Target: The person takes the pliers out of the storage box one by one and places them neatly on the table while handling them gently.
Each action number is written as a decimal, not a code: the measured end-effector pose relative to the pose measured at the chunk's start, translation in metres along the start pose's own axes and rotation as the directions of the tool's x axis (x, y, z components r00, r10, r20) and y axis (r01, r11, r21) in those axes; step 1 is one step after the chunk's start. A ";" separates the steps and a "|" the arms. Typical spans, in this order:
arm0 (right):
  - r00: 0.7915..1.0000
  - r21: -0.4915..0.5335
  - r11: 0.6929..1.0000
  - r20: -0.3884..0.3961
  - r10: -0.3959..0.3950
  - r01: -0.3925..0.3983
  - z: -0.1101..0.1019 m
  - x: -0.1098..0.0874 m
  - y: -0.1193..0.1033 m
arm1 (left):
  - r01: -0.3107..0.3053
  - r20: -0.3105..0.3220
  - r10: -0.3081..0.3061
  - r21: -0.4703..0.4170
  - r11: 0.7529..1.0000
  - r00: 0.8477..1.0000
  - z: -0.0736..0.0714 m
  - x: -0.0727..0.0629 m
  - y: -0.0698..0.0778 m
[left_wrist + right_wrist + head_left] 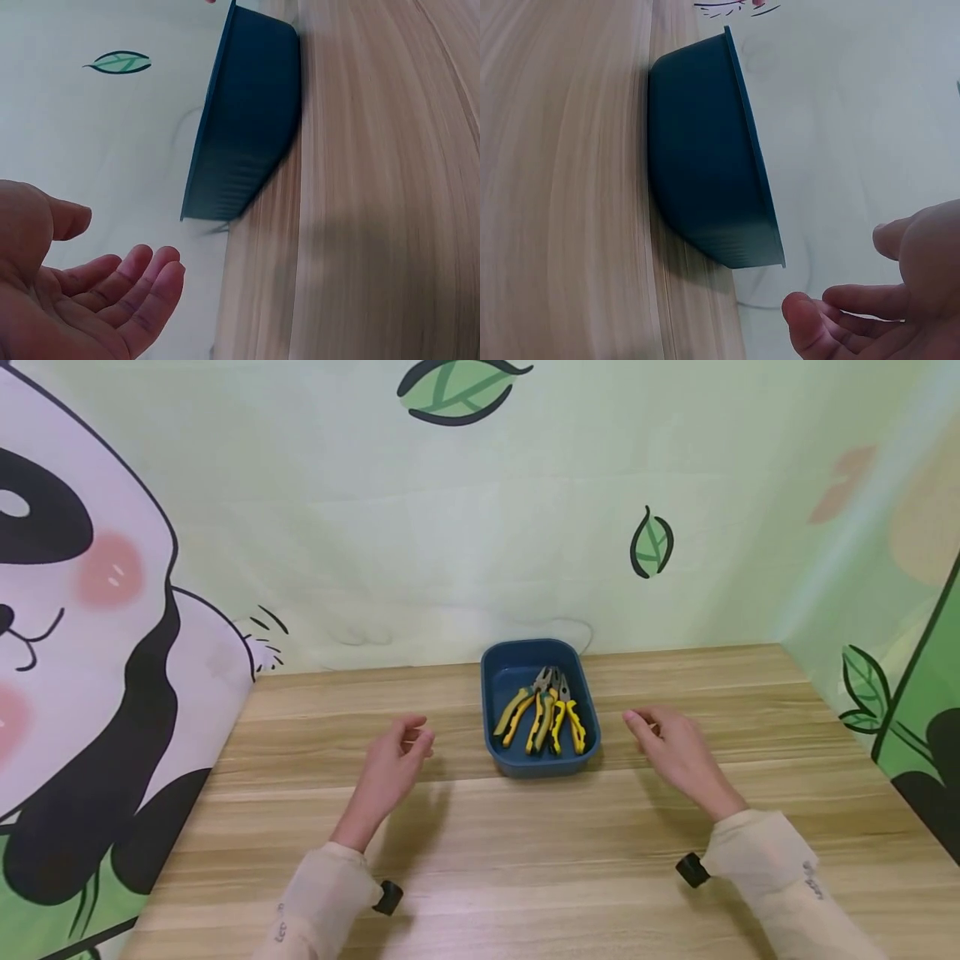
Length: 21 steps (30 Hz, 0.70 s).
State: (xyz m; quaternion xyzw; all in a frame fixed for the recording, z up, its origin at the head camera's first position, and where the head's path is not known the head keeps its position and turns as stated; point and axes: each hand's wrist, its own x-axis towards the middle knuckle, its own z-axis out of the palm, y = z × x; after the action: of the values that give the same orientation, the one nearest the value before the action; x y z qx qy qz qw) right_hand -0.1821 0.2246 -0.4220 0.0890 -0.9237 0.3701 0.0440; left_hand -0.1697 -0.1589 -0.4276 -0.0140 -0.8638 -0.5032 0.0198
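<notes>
A blue plastic bin (543,766) stands on the wooden table near the back wall. Inside it lie 3 pairs of pliers with yellow and dark handles, among them the left pliers (514,714), the middle pliers (542,718) and the right pliers (567,722). Left of the bin, my left hand (395,758) hovers over the table with loosely bent fingers, holding nothing. On the other side my right hand (675,752) is raised likewise, apart from the bin and with no object in it. Both wrist views show the bin's outer wall (247,112) but hide the pliers.
The light wood table (525,860) reaches back to a pale green printed cloth (480,568) with leaves. A large panda print (82,610) covers the left side. Behind the bin a thin cord (591,631) shows against the cloth.
</notes>
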 end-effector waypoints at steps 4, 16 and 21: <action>1.000 0.022 1.000 0.009 0.021 -0.021 0.003 0.000 -0.002 | 0.028 0.022 -0.027 -0.044 0.999 0.999 0.008 0.003 0.003; 0.996 0.080 0.994 0.054 0.072 -0.076 0.014 0.005 -0.008 | 0.085 0.064 -0.077 -0.139 0.987 0.995 0.030 0.010 0.007; 0.996 0.094 0.992 0.056 0.076 -0.081 0.018 0.006 -0.008 | 0.130 0.079 -0.117 -0.176 0.976 0.990 0.039 0.016 0.009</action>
State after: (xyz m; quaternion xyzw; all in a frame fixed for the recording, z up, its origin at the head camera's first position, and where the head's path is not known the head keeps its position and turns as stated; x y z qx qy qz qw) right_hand -0.1869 0.2055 -0.4284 0.0641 -0.9084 0.4131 0.0010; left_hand -0.1856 -0.1205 -0.4381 0.0209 -0.8139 -0.5791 -0.0422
